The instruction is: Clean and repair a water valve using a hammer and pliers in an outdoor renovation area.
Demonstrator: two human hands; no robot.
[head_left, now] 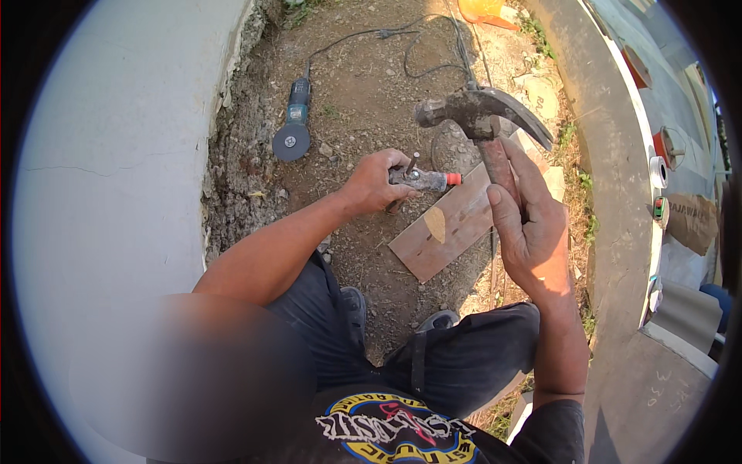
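Observation:
In my right hand [533, 232] is a claw hammer [471, 114], its worn reddish handle gripped and its head raised, claw pointing right. My left hand [376, 183] is closed around a grey, dusty metal piece [421, 179]. A pin or bolt sticks up from this piece, and its right end is red; its exact kind I cannot make out. Under and right of it, a flat brown board [444, 236] lies slanted on the ground, with a pale patch on its face. The hammer head hangs above and to the right of the metal piece, apart from it.
An angle grinder [295, 116] with a dark disc lies on the dirt at the far left, its black cable [363, 33] running off to the far side. A white wall [131, 139] stands at left, a concrete ledge [610, 155] at right. An orange object [488, 11] sits at the far edge.

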